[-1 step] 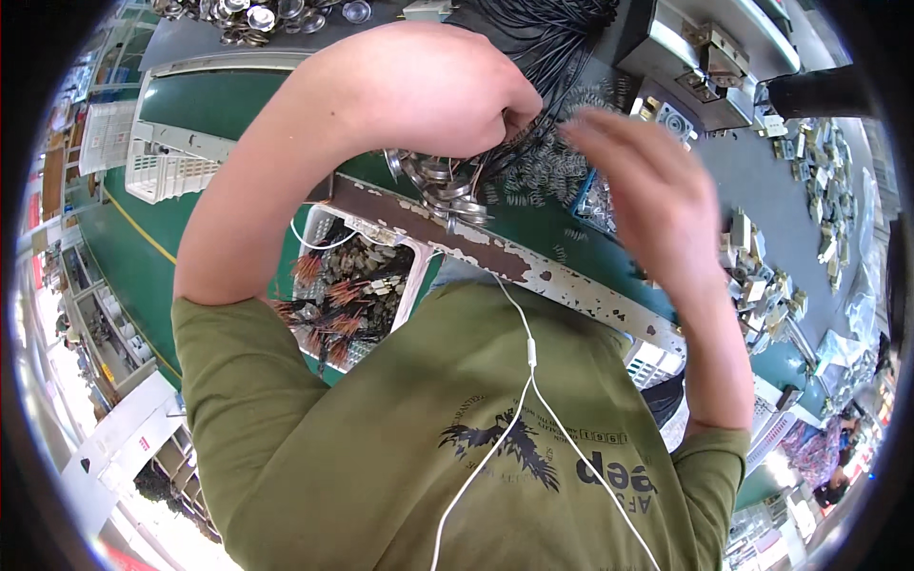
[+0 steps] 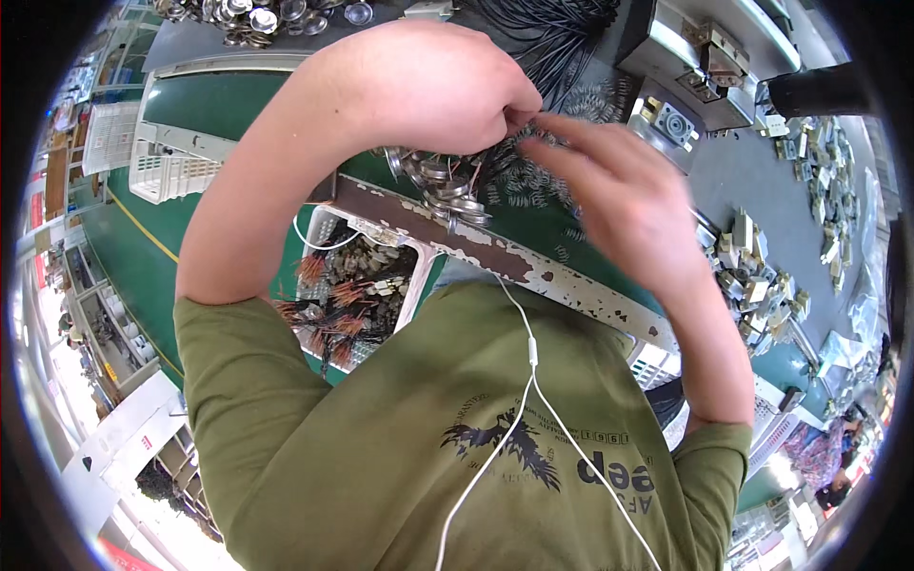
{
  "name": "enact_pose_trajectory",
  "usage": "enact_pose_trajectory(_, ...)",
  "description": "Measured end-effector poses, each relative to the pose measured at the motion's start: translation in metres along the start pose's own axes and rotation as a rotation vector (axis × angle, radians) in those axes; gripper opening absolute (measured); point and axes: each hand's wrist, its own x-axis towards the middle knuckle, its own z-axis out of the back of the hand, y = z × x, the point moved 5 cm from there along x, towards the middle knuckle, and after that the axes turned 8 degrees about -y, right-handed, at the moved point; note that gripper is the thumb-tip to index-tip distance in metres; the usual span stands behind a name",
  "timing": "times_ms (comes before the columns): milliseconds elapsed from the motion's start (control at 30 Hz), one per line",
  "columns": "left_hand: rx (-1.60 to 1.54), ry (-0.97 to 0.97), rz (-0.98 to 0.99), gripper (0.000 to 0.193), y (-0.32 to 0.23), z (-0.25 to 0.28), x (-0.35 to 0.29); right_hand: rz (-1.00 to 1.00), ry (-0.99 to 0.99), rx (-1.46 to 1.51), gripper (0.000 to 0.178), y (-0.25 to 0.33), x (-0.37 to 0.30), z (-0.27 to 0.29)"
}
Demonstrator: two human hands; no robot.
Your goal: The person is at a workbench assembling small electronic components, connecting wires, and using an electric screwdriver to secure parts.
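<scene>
My left hand (image 2: pixel 447 90) is bent over the bench with its fingers curled into a pinch. What sits between those fingertips is hidden by the hand. A bundle of thin black cables (image 2: pixel 552 43) lies just beyond it, and several silver round metal cups (image 2: pixel 447 186) hang below it at the bench edge. My right hand (image 2: pixel 633 205) reaches in from the right, its fingers pointing at the left fingertips with a small gap between. Motion smears its fingertips, so any small thing in them cannot be made out. Loose coil springs (image 2: pixel 528 181) lie spread under both hands.
A worn metal rail (image 2: pixel 495 255) runs along the bench's near edge. Below it stands a white crate (image 2: pixel 414 285) of wired parts. At the far right are a metal machine (image 2: pixel 709 62) and many small metal parts (image 2: pixel 747 252). More round metal cups (image 2: pixel 257 19) sit far left.
My right hand has moved left, over the springs and close to the left fingertips. The left hand has stayed almost in place.
</scene>
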Motion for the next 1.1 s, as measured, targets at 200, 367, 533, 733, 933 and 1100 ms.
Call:
enact_pose_trajectory(200,0.076,0.234,0.198,0.017,0.002,0.036,0.006,0.055,0.083,-0.01,0.033,-0.009,0.002,-0.035)
enact_pose_trajectory(367,0.057,0.15,0.185,0.015,0.003,0.02,0.003,0.099,0.023,-0.037,0.026,-0.008,0.002,-0.036)
enact_pose_trajectory(533,-0.011,0.014,0.014,0.025,-0.01,0.01,-0.001,0.115,0.058,0.004,0.025,-0.016,0.001,-0.042)
enact_pose_trajectory(733,0.15,0.059,-0.023,0.023,-0.014,-0.003,-0.003,0.112,-0.032,0.077,0.025,-0.02,-0.002,-0.032)
enact_pose_trajectory(933,0.352,0.045,-0.08,0.01,-0.019,-0.003,0.001,0.096,-0.03,0.085,0.027,-0.021,-0.003,-0.031)
enact_pose_trajectory(1100,0.313,-0.011,-0.155,0.011,-0.021,-0.009,-0.004,0.064,-0.075,0.111,0.027,-0.022,-0.009,-0.027)
